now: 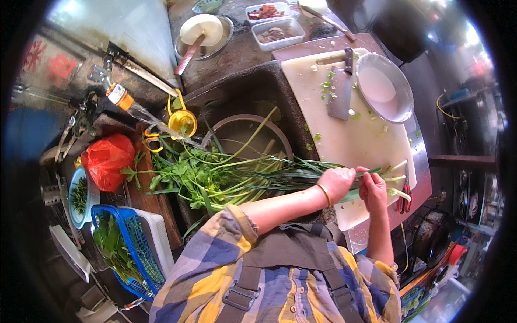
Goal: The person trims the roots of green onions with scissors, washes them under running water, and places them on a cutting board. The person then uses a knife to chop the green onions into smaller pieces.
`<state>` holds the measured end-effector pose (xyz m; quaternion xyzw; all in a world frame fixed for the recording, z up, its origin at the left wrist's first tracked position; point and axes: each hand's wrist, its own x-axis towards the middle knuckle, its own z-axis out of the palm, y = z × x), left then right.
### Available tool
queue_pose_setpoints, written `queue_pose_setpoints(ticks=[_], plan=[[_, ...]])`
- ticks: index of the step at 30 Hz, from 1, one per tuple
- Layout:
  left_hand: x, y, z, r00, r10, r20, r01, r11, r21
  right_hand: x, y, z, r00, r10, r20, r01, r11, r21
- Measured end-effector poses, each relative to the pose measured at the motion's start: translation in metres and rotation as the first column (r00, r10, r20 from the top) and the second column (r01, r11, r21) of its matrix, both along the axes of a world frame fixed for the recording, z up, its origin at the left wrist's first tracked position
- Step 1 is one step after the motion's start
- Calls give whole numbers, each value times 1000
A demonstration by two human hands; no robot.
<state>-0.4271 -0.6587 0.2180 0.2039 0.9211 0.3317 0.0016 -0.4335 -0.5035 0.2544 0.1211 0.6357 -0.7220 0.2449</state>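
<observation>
My left hand [338, 183] is closed around a bunch of green garlic or leeks [295, 174], over the edge of the white cutting board [373, 139]. At the stalk end, the fingers of my right hand [372, 189] pinch a stem close beside the left hand. Pale stalk ends [395, 179] point right across the board, while the long dark leaves trail left over the sink. Leafy celery [190, 171] lies there, partly across a round basin [250, 118] of water. From a plastic bottle neck fixed as a spout [121, 98], water runs down toward the greens.
A cleaver [339, 97] and a metal bowl of cloudy liquid [381, 89] rest on the board. Red-handled scissors [405, 198] lie at its right edge. A red plastic bag [109, 161] and a blue basket of leaves [135, 246] stand left. Meat tubs [278, 34] sit behind the dark sink [293, 101].
</observation>
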Motion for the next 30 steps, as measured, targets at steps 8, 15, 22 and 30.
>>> queue_pose_setpoints(ticks=[8,15,22,30], plan=[[14,-117,-11,889,338,-308,-183,880,438,-31,117,-27,850,-521,-76,526,842,117],[78,-233,-98,741,663,104,-664,747,-29,-33,176,-23,994,-8,-105,104,230,968],[29,-201,-178,785,619,-23,-618,779,-102,-46,-42,4,828,355,-434,103,665,740],[15,-190,-167,727,567,388,-448,820,-357,-19,-143,-26,598,665,-448,-102,617,780]])
